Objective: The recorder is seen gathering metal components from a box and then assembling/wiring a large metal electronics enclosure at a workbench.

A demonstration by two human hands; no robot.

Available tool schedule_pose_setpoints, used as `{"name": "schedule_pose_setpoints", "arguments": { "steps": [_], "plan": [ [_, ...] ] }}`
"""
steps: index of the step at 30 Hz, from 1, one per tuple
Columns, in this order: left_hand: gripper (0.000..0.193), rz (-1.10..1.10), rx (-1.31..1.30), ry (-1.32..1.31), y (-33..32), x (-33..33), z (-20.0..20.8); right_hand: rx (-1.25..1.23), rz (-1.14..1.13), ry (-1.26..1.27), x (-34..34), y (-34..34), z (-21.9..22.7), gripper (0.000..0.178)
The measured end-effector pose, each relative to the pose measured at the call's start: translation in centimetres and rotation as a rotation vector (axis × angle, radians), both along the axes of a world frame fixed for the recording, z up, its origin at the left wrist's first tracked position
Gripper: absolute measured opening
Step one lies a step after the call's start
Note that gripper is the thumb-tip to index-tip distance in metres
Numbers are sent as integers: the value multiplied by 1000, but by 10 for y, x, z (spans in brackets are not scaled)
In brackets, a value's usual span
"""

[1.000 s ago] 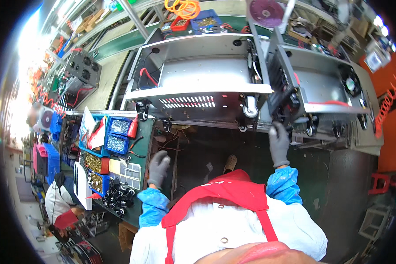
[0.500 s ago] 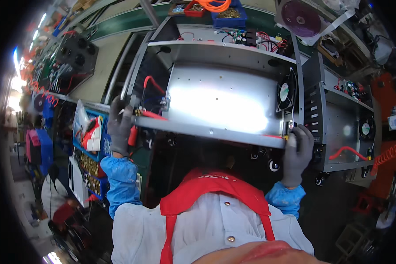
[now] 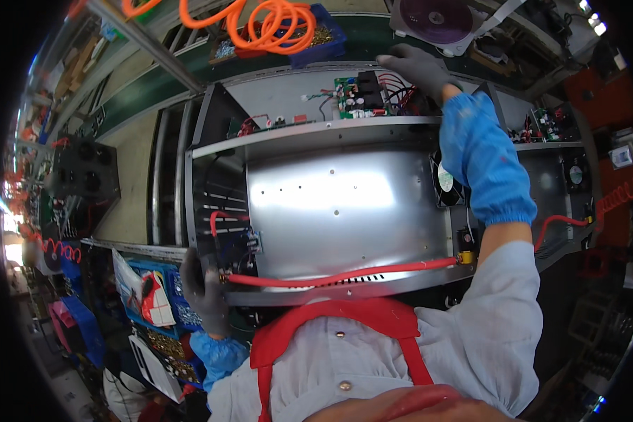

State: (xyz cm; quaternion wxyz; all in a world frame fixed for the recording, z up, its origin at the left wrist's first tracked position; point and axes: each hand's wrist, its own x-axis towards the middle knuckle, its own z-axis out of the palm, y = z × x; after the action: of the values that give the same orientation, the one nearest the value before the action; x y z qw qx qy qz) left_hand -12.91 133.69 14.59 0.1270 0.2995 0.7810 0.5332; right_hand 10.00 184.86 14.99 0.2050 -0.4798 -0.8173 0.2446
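An open silver metal case (image 3: 309, 179) lies in front of me. A circuit board (image 3: 359, 97) and wires sit in its far compartment, and a black fan (image 3: 446, 179) at its right end. A red hose (image 3: 344, 273) runs along its near side to a brass fitting (image 3: 465, 257). My left hand (image 3: 207, 295), in a grey glove, grips the case's near left corner, beside the hose end. My gloved right hand (image 3: 418, 69) reaches over the case's far right part, fingers stretched out and holding nothing. Its blue sleeve (image 3: 485, 155) covers part of the right end.
A second similar case (image 3: 541, 165) stands close on the right. Orange coiled air hose (image 3: 281, 28) hangs above a blue bin (image 3: 323, 39) of small metal parts at the back. Parts trays (image 3: 165, 344) stand at my left; a metal post (image 3: 144, 42) slants at the far left.
My right hand has left the near right corner and moved to the far side. The case has come nearer and tipped, so the red hose now shows along its whole length. My left hand stays at its corner.
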Motion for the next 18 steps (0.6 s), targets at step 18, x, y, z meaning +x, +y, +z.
{"name": "schedule_pose_setpoints", "arguments": {
  "steps": [18],
  "plan": [
    [47,34,-16,-17,4,5,-5,-708,509,-104,-17,32,-1,55]
  ]
}}
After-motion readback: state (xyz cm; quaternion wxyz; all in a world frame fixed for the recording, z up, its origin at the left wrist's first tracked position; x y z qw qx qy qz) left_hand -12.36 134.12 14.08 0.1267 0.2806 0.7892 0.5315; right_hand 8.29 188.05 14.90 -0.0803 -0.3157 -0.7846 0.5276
